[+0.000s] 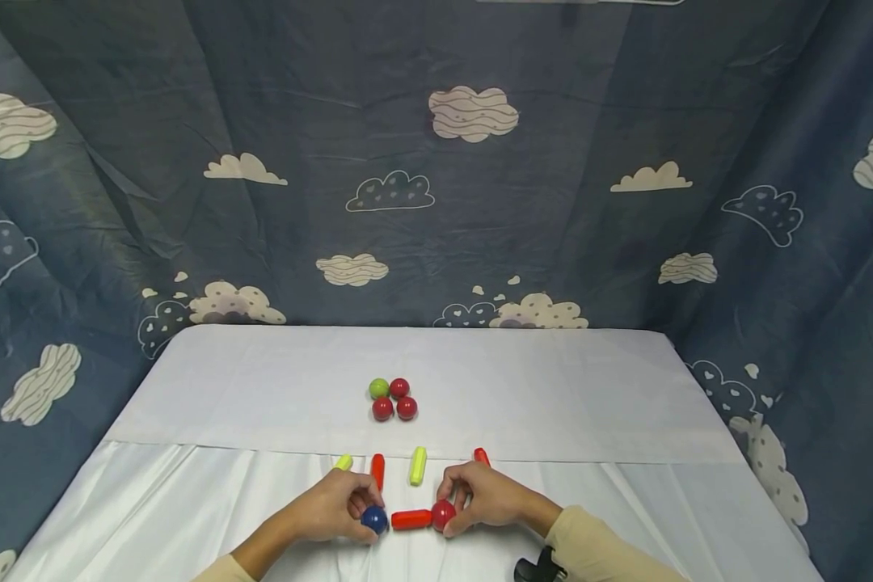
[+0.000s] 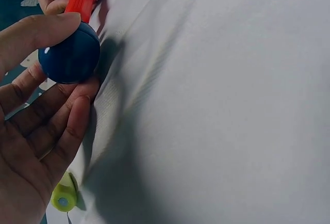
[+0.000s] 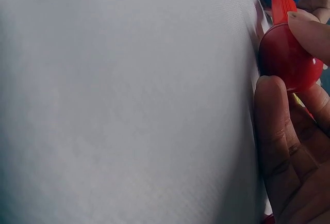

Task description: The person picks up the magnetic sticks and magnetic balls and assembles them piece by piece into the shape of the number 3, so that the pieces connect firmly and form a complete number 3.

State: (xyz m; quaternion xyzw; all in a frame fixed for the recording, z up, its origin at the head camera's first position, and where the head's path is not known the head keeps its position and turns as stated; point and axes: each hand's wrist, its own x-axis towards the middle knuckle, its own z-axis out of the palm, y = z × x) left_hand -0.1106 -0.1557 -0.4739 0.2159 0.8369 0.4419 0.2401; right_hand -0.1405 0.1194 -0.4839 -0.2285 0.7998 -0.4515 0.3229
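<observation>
My left hand (image 1: 338,507) pinches a blue ball (image 1: 374,520) between thumb and fingers, low over the white cloth. Beside it my right hand (image 1: 483,495) grips a red ball (image 1: 443,514) the same way. A red rod (image 1: 411,520) lies between the two balls, its right end against the red ball; in the head view a narrow gap shows between its left end and the blue ball. In the left wrist view the thumb lies over the top of the blue ball (image 2: 72,53). The right wrist view has the red ball (image 3: 290,59) between thumb and fingers.
Behind the hands lie a yellow-green rod (image 1: 418,466), a red rod (image 1: 377,470), and two more rods partly hidden by the hands. Farther back, a green ball (image 1: 379,389) sits with several red balls (image 1: 382,409). A patterned curtain (image 1: 393,242) rises behind the table.
</observation>
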